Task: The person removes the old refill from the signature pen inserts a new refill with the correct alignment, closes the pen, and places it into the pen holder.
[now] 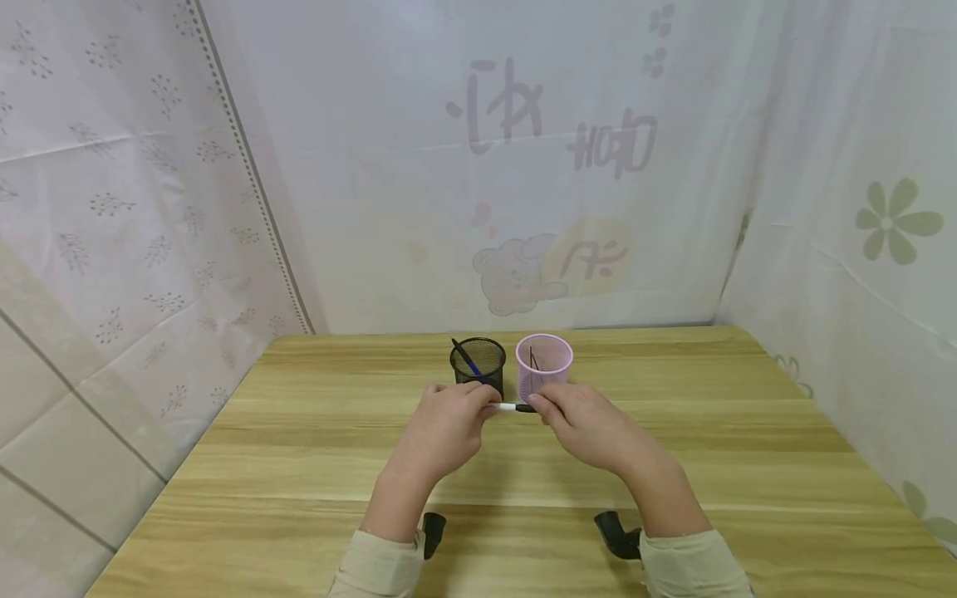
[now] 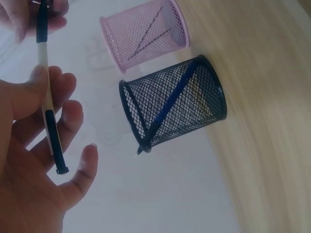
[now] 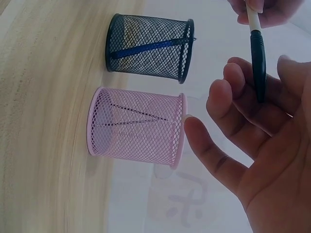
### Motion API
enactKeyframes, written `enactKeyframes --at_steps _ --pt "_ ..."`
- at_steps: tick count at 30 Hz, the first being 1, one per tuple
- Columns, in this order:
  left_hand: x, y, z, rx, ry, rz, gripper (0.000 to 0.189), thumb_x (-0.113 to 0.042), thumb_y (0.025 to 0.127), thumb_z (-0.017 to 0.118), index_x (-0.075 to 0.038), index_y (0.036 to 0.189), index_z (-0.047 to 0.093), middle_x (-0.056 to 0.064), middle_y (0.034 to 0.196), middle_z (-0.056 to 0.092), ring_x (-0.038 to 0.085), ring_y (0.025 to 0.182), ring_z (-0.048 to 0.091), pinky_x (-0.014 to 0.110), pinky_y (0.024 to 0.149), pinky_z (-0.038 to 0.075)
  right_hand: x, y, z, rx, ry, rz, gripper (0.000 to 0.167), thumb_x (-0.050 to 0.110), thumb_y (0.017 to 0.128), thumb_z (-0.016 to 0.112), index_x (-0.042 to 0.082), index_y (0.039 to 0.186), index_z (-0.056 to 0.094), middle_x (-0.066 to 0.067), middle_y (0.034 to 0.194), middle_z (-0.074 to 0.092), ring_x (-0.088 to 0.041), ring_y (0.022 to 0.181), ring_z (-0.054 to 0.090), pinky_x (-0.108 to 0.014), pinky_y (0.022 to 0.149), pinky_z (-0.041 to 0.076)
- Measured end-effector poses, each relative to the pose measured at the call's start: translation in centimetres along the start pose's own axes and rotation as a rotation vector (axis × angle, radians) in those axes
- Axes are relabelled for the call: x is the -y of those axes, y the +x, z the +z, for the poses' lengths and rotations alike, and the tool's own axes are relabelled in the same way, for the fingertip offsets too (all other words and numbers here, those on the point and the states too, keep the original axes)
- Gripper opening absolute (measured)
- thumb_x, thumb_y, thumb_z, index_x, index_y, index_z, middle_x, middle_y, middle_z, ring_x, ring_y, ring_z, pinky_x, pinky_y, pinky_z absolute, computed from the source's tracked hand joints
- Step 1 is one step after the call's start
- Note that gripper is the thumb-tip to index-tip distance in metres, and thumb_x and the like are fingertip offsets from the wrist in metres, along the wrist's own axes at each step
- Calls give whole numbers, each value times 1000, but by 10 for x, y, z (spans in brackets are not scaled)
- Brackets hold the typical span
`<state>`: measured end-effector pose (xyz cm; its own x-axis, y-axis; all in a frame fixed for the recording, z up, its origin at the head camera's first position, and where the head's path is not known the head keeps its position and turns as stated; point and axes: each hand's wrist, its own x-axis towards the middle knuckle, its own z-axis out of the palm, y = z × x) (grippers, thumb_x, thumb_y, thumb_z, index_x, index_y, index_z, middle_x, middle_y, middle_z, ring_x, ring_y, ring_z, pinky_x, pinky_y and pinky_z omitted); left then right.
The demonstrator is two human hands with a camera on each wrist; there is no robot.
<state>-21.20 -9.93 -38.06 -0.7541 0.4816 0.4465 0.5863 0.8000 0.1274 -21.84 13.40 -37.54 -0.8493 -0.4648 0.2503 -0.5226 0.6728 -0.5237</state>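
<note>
My left hand [image 1: 449,419] pinches a white pen with black ends [image 2: 43,58] between thumb and fingers around its white middle; the little finger stands away. The pen lies level in front of two mesh pen cups. At its other end, my right hand [image 3: 262,126] has its fingers loosely bent, with the pen's black end lying across them and the thumb beside it. The black mesh cup [image 2: 165,104] holds a blue-and-black pen [image 3: 141,49] leaning against its rim. Just right of it stands the pink mesh cup [image 3: 136,128], with thin dark sticks [image 1: 533,359] inside.
The cups stand upright side by side toward the back of the wood-grain table [image 1: 299,448]. A patterned white curtain [image 1: 389,166] hangs behind the table and along its sides. Black mounts [image 1: 619,536] show near both wrists, by the light sleeves [image 1: 691,565].
</note>
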Motion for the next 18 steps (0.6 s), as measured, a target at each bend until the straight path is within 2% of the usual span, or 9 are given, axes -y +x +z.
enactKeyframes --at_steps 2,6,18 --pt "0 0 0 -10 1 5 10 -23 106 67 -19 109 75 -8 101 79 12 92 76 45 86 55 0 0 0 0 -18 6 29 22 113 53 14 86 61 5 75 55 -9 69 48 -28 65 43" --pt "0 1 1 -21 4 9 9 -23 106 67 -19 108 75 -9 100 79 12 92 76 44 85 55 -1 1 0 6 -36 2 30 22 114 50 14 86 60 5 77 56 -9 72 49 -29 68 44" --pt "0 0 0 -19 -5 5 10 -21 107 65 -18 109 74 -8 100 78 13 92 76 45 86 54 2 0 -1 6 -29 -7 25 18 111 55 15 88 59 5 76 52 -9 71 47 -28 66 42"
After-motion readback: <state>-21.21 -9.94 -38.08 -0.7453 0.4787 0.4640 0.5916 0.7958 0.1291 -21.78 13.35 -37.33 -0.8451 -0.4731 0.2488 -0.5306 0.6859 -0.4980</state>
